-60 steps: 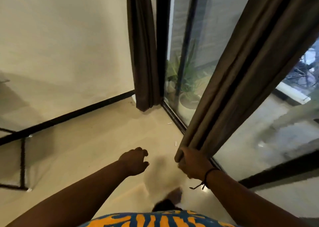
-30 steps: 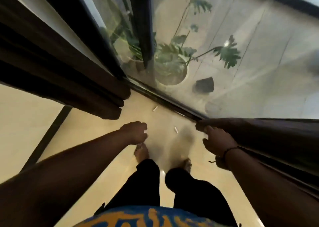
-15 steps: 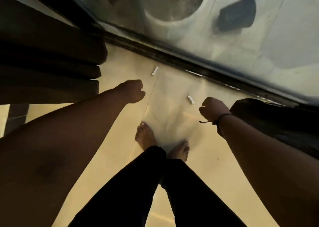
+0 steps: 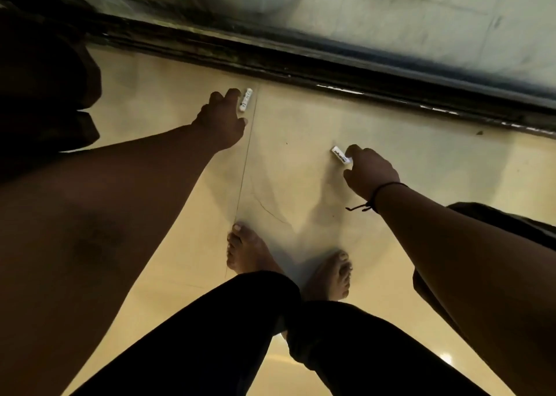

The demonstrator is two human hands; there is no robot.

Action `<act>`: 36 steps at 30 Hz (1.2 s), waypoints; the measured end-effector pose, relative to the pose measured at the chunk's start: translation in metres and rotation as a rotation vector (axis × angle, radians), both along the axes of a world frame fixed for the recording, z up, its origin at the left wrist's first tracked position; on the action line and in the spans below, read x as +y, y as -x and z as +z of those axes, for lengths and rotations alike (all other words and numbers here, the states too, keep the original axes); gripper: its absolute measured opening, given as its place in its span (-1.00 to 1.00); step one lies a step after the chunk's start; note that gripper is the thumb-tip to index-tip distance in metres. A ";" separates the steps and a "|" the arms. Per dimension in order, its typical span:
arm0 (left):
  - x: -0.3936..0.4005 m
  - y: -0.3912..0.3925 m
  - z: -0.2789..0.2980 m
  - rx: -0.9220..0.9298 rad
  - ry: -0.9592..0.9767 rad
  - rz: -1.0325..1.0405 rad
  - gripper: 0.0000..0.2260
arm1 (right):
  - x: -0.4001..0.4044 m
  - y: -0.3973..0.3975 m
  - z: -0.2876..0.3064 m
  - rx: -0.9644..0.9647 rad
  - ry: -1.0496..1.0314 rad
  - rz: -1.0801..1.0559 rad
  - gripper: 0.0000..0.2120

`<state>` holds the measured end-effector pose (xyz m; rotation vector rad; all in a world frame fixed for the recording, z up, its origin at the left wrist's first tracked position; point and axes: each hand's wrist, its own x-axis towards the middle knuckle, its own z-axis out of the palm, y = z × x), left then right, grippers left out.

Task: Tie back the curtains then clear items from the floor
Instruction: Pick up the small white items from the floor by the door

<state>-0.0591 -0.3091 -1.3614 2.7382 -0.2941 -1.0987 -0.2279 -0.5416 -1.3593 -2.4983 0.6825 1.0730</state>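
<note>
2 white tubes with black print lie on the beige floor; trousers black, curtain dark brown, wrist cord black.

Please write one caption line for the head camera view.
Left hand and right hand reach two small white cylinders on the beige floor.
</note>
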 end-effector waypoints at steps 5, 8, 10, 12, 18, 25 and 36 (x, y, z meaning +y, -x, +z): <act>-0.013 -0.010 -0.031 -0.057 -0.037 0.001 -0.53 | 0.006 -0.008 -0.032 -0.097 0.003 -0.056 -0.74; -0.019 -0.016 -0.044 -0.123 -0.061 0.033 -0.54 | 0.005 -0.016 -0.039 -0.139 0.016 -0.063 -0.78; -0.022 -0.019 -0.048 -0.152 -0.068 0.042 -0.57 | 0.004 -0.018 -0.037 -0.121 -0.007 -0.067 -0.80; -0.024 -0.020 -0.047 -0.147 -0.086 0.004 -0.63 | 0.005 -0.015 -0.030 -0.086 -0.022 -0.077 -0.81; -0.019 0.040 -0.001 -0.035 -0.029 -0.012 -0.68 | 0.015 0.025 0.015 -0.013 -0.051 -0.107 -0.87; 0.014 0.172 0.120 0.356 0.055 0.317 -0.66 | 0.036 0.094 0.127 0.115 -0.155 -0.076 -0.86; 0.033 0.247 0.394 0.398 0.302 0.654 -0.84 | 0.044 0.127 0.370 0.008 -0.247 0.195 -0.75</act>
